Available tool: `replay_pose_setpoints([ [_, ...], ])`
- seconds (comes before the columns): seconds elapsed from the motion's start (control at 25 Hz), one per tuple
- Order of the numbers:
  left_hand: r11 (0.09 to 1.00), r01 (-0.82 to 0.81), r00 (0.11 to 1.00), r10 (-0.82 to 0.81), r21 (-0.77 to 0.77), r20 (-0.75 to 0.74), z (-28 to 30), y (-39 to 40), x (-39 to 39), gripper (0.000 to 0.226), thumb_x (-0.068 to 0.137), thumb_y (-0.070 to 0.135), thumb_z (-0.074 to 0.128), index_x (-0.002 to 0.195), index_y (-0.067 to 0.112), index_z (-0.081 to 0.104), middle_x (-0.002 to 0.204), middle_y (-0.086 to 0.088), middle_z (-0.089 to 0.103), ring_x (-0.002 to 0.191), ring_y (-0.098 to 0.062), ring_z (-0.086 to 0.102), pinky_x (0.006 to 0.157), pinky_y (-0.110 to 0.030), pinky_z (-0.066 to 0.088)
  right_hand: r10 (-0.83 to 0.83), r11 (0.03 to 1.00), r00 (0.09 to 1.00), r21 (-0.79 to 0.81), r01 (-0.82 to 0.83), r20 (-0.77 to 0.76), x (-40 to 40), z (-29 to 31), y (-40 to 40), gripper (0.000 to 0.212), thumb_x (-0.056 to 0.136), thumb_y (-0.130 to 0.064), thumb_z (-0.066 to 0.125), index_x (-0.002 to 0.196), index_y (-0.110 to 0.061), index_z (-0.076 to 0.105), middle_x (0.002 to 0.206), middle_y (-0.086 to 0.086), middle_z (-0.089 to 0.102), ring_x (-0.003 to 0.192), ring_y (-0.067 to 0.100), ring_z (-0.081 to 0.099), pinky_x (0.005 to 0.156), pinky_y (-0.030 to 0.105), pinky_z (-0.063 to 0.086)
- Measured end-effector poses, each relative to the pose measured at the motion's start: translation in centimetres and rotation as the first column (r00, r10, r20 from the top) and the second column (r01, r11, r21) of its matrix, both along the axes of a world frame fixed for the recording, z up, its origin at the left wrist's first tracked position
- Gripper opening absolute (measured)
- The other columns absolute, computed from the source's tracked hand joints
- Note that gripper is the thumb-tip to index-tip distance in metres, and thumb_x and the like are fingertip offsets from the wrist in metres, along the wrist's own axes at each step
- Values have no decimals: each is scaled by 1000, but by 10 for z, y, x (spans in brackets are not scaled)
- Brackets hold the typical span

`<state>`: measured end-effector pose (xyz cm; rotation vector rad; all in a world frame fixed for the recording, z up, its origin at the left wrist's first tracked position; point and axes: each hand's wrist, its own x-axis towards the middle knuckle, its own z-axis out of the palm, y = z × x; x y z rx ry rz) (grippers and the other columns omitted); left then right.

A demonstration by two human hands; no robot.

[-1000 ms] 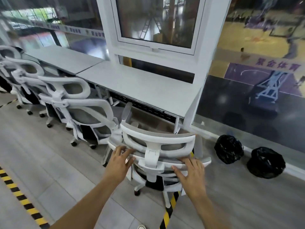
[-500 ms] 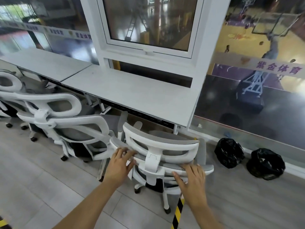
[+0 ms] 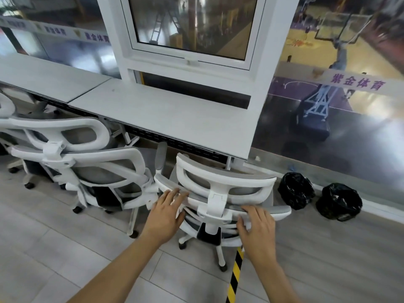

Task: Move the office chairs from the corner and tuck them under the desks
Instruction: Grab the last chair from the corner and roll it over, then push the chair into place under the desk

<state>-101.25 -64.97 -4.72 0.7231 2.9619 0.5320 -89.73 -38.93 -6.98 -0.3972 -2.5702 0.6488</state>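
Our left hand (image 3: pixel 167 209) lies flat on the left end of the backrest's top rail, fingers straight and spread, pressing and not gripping. Our right hand (image 3: pixel 258 224) sits on the right end of the same rail, fingers slightly bent over the white frame, thumb tucked against it; we cannot tell whether they wrap the edge or simply lean on it. Both hands are about equally near the rail, one on either side of the central headrest post.

The office chair (image 3: pixel 218 197) stands directly ahead of us, its back toward us and its seat pointing at the desk (image 3: pixel 175 119). Its headrest rises just in front of the desk's front edge, and the seat appears to be partly beneath the top already. The line that matters runs straight from our palms through the chair to the desk, so we judge an even forward push is what finishes the tuck.

Just to the left, a second office chair (image 3: pixel 87 162) sits close beside, its armrest nearly touching ours. To the right, two black bin bags (image 3: pixel 317 197) rest on the floor (image 3: pixel 65 248) against the glass wall. A yellow-and-black floor stripe (image 3: pixel 235 274) runs under the chair's base.
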Motion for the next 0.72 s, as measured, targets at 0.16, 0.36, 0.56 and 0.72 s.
replay_pose_setpoints([
  [0.16, 1000, 20, 999, -20, -1, -39, 18, -44, 14, 43, 93, 41, 53, 136, 34, 47, 144, 4, 45, 135, -25, 39, 108, -42, 37, 18, 1000, 994, -9, -19, -110, -10, 31, -71, 25, 90, -30, 56, 113, -25, 64, 105, -10, 63, 98, 16, 54, 89, 32, 40],
  [0.36, 997, -22, 980, 36, 71, -197, 53, -160, 33, 33, 91, 44, 45, 120, 32, 54, 122, 9, 54, 110, -17, 50, 93, -34, 43, 219, 974, 968, -35, -225, -120, -46, 53, -205, 22, 90, -30, 55, 111, -27, 61, 109, -11, 60, 100, 14, 53, 90, 27, 37],
  [0.56, 968, -216, 943, 240, 125, -230, 68, -297, 46, 32, 92, 37, 55, 123, 31, 55, 126, 11, 52, 113, -17, 48, 95, -32, 41, 438, 892, 893, -73, -446, -105, -85, 63, -351, 25, 90, -34, 53, 114, -29, 59, 112, -12, 58, 104, 14, 52, 93, 31, 38],
  [0.72, 907, -391, 878, 419, 158, -230, 69, -395, 49, 30, 94, 39, 52, 123, 34, 54, 137, 13, 49, 122, -15, 46, 99, -32, 34, 595, 796, 799, -74, -601, -92, -118, 72, -455, 28, 92, -35, 53, 118, -29, 60, 116, -12, 58, 108, 13, 53, 96, 35, 41],
])
